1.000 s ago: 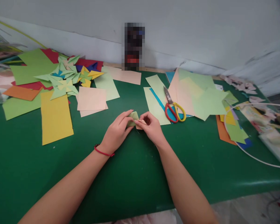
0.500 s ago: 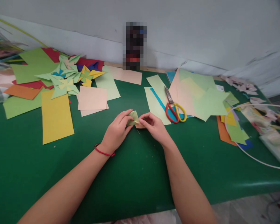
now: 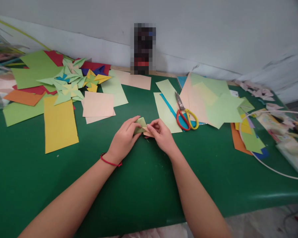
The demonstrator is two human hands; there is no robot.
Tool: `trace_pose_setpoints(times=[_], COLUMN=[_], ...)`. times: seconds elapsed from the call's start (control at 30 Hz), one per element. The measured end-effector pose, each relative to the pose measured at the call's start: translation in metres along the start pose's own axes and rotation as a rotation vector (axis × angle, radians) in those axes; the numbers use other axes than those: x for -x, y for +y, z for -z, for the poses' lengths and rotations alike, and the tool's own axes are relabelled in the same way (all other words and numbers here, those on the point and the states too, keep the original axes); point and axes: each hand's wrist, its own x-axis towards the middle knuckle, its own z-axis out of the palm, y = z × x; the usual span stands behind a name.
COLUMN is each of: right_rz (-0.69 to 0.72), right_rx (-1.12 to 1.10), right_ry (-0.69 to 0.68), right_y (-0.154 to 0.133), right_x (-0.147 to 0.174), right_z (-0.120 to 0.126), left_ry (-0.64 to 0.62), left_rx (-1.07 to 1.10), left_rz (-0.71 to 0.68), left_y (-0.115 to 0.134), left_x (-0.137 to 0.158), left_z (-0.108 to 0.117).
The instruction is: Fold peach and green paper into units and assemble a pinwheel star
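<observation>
Near the middle of the green table (image 3: 144, 185), my left hand (image 3: 125, 135) pinches a folded light green paper (image 3: 141, 123) between thumb and fingers. My right hand (image 3: 161, 134) pinches a small peach paper (image 3: 148, 133) that meets the green one at its right edge. Whether the peach paper is tucked into the green one I cannot tell, since fingertips hide the join. Scissors (image 3: 183, 112) with one red and one yellow handle lie right of my right hand, blades pointing away, partly on a pale green sheet (image 3: 172, 124).
Folded paper stars (image 3: 72, 82) lie among coloured sheets at the back left, behind a yellow sheet (image 3: 61, 125). Peach sheets (image 3: 98, 104) sit left of centre. A white hoop (image 3: 250, 153) and paper scraps are at right. A blurred dark object (image 3: 143, 49) stands at the wall.
My right hand has shifted slightly left and turned, and the peach paper now sits closer against the green one. My left hand has barely moved.
</observation>
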Motion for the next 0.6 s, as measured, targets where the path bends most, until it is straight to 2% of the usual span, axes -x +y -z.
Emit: trace_pose_setpoints(times=[0.33, 0.6], right_rz=[0.055, 0.094], right_rx=[0.081, 0.179], right_ry=[0.076, -0.014], right_y=[-0.0024, -0.0080], right_x=[0.0027, 0.0052], right_z=[-0.0053, -0.0024], left_ry=[-0.002, -0.005], left_rx=[-0.009, -0.022], left_rz=[0.011, 0.030], left_y=[0.0002, -0.0004], left_x=[0.0003, 0.0005], left_z=[-0.0006, 0.0000])
